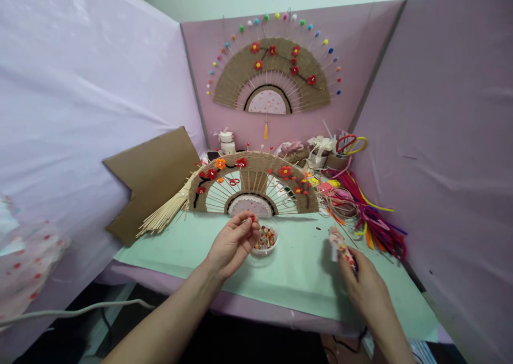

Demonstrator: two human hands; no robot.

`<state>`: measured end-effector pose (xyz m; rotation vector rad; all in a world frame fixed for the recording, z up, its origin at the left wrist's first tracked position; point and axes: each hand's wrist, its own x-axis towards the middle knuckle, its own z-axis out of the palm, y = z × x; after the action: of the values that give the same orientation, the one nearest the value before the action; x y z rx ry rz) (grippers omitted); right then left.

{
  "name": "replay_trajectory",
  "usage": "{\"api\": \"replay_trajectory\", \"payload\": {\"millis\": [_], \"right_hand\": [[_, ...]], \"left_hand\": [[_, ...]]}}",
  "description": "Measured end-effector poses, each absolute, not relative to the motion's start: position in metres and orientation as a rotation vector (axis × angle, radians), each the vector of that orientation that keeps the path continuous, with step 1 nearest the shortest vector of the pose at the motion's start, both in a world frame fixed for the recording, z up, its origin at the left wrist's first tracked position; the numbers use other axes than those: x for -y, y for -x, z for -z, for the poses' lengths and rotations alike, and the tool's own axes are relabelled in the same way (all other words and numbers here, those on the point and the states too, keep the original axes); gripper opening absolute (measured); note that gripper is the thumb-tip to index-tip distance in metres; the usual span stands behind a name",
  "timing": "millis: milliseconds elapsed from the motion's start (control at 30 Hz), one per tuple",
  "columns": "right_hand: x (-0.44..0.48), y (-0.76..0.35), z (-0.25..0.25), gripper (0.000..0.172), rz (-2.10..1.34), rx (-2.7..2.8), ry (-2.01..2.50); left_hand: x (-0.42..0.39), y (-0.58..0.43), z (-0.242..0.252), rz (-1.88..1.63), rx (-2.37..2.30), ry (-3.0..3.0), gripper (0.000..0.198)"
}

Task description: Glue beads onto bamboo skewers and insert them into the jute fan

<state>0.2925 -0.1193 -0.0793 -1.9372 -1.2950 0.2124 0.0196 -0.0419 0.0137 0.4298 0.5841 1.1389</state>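
My left hand (236, 241) pinches a small red bead (252, 218) between thumb and fingertips. Just below and behind those fingers is a clear round tub (276, 240) of red, amber and pale beads. My right hand (363, 278) is closed round a flower-patterned, pinkish object (339, 239) with a dark part near the grip; its kind is unclear and my fingers cover much of it. Beyond both hands stands a half-round fan (254, 162) of woven brown cord on thin sticks, with red and orange flowers, dark branches and red beads on some stick tips.
A finished-looking fan (280, 59) with coloured balls hangs on the pink back panel. Left are brown cardboard (160, 177) and a bundle of thin sticks (170, 211). Pipe cleaners (374, 219), scissors (350, 144) and a white bottle (227, 141) line the rear.
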Motion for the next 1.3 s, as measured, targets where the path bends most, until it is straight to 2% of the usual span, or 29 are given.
{"api": "replay_trajectory", "payload": {"millis": [167, 467, 800, 1000, 1300], "right_hand": [[0.137, -0.274, 0.064, 0.039, -0.718, 0.924, 1.523], [0.159, -0.207, 0.051, 0.046, -1.214, 0.805, 1.017], [0.153, -0.18, 0.048, 0.054, -1.338, 0.977, 0.97], [0.155, -0.18, 0.057, 0.058, -1.313, 0.994, 1.031], [0.157, -0.179, 0.055, 0.055, -1.303, 1.013, 1.025]], "left_hand": [[0.041, -0.02, -0.01, -1.109, -0.624, -0.391, 0.011], [0.045, -0.024, -0.007, -1.086, -0.554, -0.374, 0.014], [0.049, -0.024, -0.003, -1.137, -0.625, -0.523, 0.032], [0.052, -0.023, -0.005, -1.194, -0.656, -0.616, 0.031], [0.054, -0.023, -0.005, -1.187, -0.682, -0.624, 0.033]]}}
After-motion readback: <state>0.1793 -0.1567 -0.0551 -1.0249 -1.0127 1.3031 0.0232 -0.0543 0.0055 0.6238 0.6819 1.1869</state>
